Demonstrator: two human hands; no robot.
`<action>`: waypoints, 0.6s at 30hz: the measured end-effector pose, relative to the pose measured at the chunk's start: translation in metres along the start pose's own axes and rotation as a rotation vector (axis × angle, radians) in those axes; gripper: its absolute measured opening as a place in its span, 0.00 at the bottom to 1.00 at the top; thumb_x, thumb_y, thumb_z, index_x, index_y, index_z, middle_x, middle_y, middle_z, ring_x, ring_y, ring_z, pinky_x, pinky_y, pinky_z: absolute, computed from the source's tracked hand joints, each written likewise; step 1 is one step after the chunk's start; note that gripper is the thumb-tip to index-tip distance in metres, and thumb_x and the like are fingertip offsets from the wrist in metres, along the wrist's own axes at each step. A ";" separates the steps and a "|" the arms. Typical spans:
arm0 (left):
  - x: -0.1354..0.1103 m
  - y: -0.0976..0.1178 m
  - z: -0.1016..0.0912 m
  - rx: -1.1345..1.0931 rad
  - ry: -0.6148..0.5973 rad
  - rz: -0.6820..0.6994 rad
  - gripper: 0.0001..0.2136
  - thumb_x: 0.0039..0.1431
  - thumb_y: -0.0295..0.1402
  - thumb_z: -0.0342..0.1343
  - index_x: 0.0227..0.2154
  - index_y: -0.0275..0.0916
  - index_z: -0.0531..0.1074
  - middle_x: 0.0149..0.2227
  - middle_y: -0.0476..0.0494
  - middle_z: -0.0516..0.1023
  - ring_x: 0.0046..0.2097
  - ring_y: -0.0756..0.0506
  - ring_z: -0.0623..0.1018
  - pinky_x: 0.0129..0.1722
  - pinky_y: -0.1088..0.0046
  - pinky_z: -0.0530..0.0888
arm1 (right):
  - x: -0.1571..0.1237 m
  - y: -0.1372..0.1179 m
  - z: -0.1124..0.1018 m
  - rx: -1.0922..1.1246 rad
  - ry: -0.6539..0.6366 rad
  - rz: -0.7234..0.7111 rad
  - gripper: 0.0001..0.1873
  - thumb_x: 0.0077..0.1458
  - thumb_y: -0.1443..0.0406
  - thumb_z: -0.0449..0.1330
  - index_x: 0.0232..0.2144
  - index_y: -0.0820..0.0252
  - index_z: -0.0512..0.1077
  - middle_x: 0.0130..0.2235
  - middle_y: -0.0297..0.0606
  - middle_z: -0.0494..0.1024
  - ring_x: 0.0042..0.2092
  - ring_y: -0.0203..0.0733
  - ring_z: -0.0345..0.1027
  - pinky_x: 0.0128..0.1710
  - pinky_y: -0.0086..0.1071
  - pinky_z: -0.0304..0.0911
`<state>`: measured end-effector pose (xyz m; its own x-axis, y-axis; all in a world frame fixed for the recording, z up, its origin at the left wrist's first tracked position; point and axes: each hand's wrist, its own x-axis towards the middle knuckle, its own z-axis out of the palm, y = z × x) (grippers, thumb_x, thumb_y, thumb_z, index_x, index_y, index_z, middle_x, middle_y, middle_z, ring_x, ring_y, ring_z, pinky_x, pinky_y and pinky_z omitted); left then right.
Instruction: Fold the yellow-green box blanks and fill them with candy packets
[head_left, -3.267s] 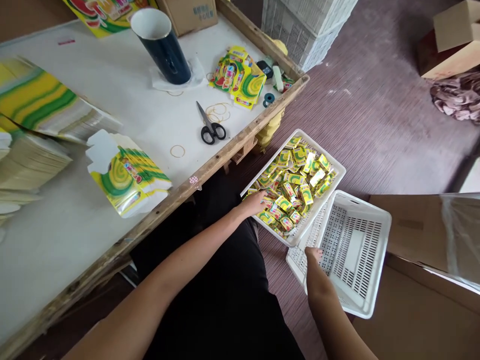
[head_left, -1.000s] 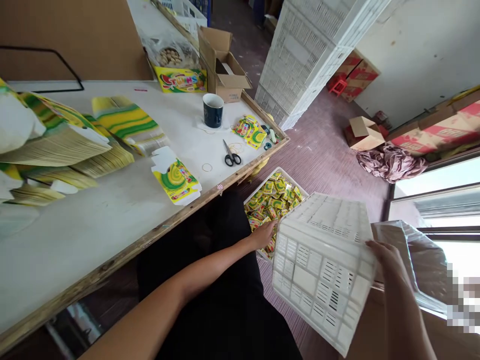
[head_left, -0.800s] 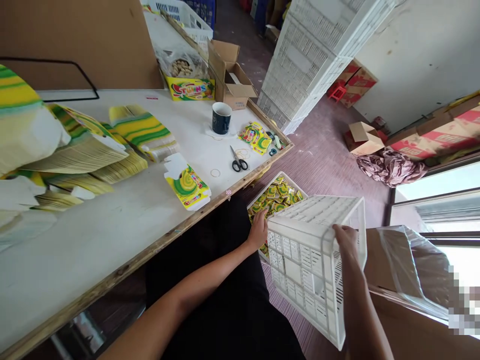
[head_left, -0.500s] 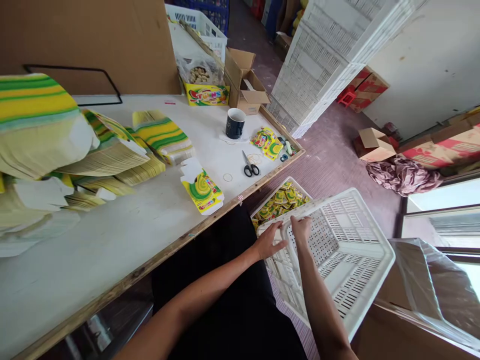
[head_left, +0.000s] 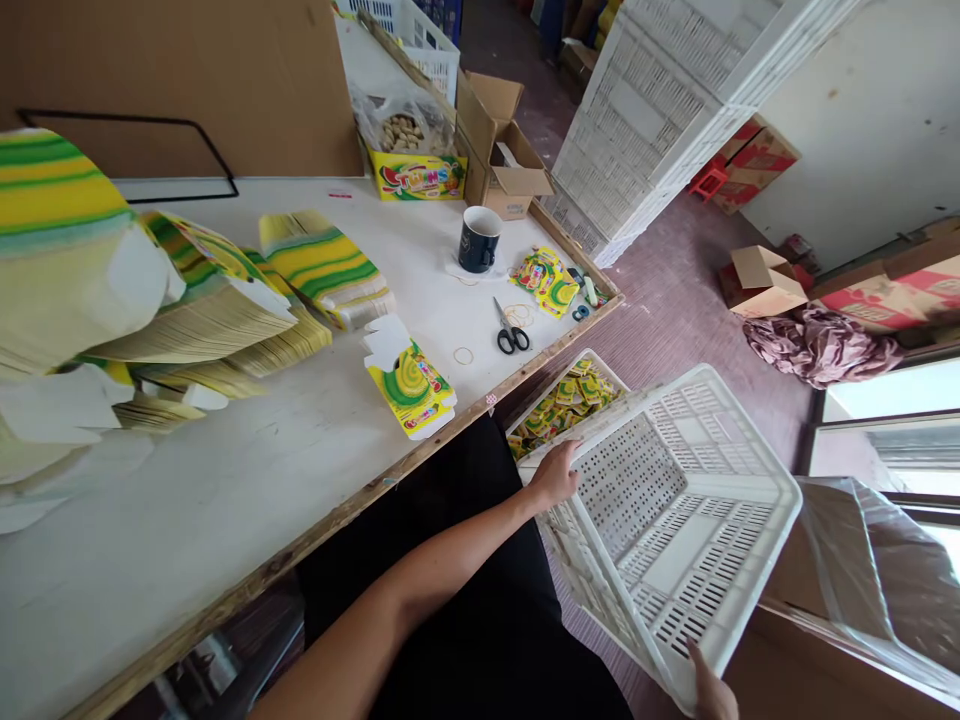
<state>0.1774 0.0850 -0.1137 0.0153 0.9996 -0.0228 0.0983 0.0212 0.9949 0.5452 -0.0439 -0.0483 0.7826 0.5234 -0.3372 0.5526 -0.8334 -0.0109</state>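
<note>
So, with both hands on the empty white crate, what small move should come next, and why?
Probably lower the empty white crate level, beside the crate of yellow packets. It is tilted, open side up. The left hand holds its near rim, and the right hand holds its lower corner at the picture's bottom edge. Its far rim overlaps the packet crate, so it should shift clear first.

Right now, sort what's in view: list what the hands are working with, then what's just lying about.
In hand:
- left hand on the near rim of the empty white crate
- right hand at the crate's lower corner
- crate of yellow packets, partly under the empty one

Lying about:
- scissors
- dark mug
- rubber band
- flat printed cartons
- open cardboard box
</note>
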 end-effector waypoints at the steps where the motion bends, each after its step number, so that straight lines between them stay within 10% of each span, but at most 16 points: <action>1: 0.003 -0.001 0.003 -0.013 0.004 -0.009 0.31 0.47 0.21 0.50 0.58 0.32 0.64 0.60 0.29 0.71 0.62 0.36 0.71 0.66 0.54 0.67 | 0.003 0.012 0.008 0.007 -0.015 0.025 0.35 0.51 0.43 0.59 0.52 0.60 0.75 0.39 0.57 0.80 0.44 0.67 0.77 0.39 0.52 0.71; 9: -0.003 -0.012 0.006 -0.094 0.077 -0.006 0.32 0.44 0.22 0.49 0.57 0.31 0.68 0.58 0.30 0.74 0.61 0.37 0.73 0.66 0.56 0.68 | -0.001 0.011 0.020 -0.007 0.002 0.030 0.35 0.61 0.46 0.50 0.42 0.75 0.78 0.40 0.63 0.80 0.47 0.65 0.76 0.43 0.44 0.71; 18: 0.002 -0.012 -0.024 -0.118 0.189 0.064 0.31 0.44 0.23 0.49 0.56 0.31 0.70 0.58 0.31 0.74 0.61 0.38 0.73 0.67 0.56 0.68 | 0.013 -0.017 0.025 -0.125 0.001 -0.072 0.30 0.61 0.45 0.47 0.26 0.59 0.78 0.38 0.58 0.81 0.47 0.63 0.77 0.45 0.43 0.71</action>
<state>0.1528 0.0875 -0.1231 -0.1701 0.9842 0.0489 -0.0142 -0.0520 0.9985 0.5390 -0.0271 -0.0760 0.7397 0.5813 -0.3391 0.6388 -0.7649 0.0824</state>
